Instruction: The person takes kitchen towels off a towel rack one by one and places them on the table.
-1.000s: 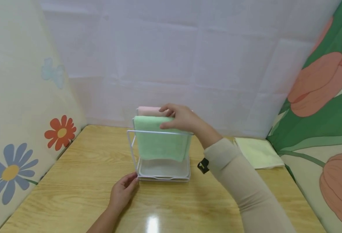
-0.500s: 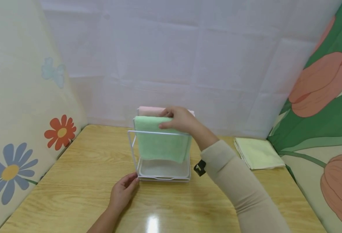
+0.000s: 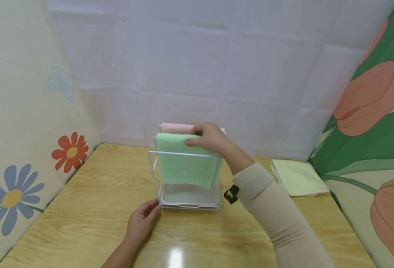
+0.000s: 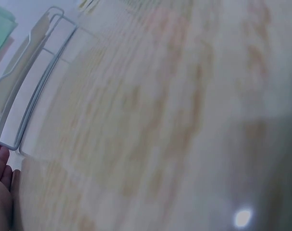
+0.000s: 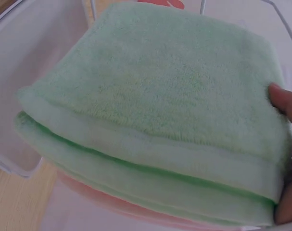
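In the head view a small white wire towel rack (image 3: pixel 183 152) stands on the table, with a shallow white tray (image 3: pixel 189 195) in its base. A green towel (image 3: pixel 185 163) hangs folded over one bar, and a pink towel (image 3: pixel 175 128) hangs behind it. My right hand (image 3: pixel 209 138) pinches the top fold of the green towel, thumb in front and fingers behind. The right wrist view shows the green towel's layered edges with the thumb (image 5: pixel 283 100) against it. At the rack's front left corner, my left hand (image 3: pixel 142 219) holds the base frame between thumb and fingers.
A folded pale yellow towel (image 3: pixel 299 176) lies at the right on the wood-grain table (image 3: pixel 93 208). White sheeting (image 3: pixel 183 67) rises behind the rack. Flower-printed panels (image 3: pixel 22 111) flank both sides.
My right hand has come down slightly, and its fingers have moved from over the pink towel to behind the green towel's top. The left hand stays at the rack's corner.
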### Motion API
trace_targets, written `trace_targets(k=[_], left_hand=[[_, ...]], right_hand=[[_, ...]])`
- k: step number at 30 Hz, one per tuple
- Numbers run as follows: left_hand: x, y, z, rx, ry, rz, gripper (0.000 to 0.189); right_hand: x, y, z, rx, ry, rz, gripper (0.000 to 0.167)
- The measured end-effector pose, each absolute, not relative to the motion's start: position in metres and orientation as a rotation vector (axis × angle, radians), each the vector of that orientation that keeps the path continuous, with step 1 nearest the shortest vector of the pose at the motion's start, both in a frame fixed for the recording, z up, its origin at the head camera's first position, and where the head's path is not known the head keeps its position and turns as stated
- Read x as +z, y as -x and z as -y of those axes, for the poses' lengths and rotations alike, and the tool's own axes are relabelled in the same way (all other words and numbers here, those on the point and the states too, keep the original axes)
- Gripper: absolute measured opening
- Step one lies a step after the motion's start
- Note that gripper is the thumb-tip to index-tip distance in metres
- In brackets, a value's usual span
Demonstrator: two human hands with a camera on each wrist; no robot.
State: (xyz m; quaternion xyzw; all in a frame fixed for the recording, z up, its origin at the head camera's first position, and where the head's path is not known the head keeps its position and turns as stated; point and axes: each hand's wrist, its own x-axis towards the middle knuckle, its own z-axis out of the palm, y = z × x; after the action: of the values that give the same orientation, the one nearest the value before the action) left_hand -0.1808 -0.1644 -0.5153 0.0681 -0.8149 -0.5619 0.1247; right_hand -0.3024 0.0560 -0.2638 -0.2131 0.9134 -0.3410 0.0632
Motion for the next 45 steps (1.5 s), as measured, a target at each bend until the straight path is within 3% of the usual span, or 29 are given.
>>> trace_targets(k=[9, 19, 45], left_hand=[[-0.515, 0.18, 0.163, -1.648, -0.202, 2.379, 0.027], [-0.514, 0.178, 0.163, -1.657, -0.171, 2.38, 0.028], [-0.516, 0.182, 0.166, -1.636, -0.226, 2.414, 0.028]], right_hand=[[-0.263, 0.302, -0.058, -1.202, 0.678, -2.699, 0.018], [-0.259, 0.304, -0.061, -1.295, 0.674, -2.696, 0.027], [-0.187, 0.293, -0.083, -1.38, 0.719, -2.831, 0.027]])
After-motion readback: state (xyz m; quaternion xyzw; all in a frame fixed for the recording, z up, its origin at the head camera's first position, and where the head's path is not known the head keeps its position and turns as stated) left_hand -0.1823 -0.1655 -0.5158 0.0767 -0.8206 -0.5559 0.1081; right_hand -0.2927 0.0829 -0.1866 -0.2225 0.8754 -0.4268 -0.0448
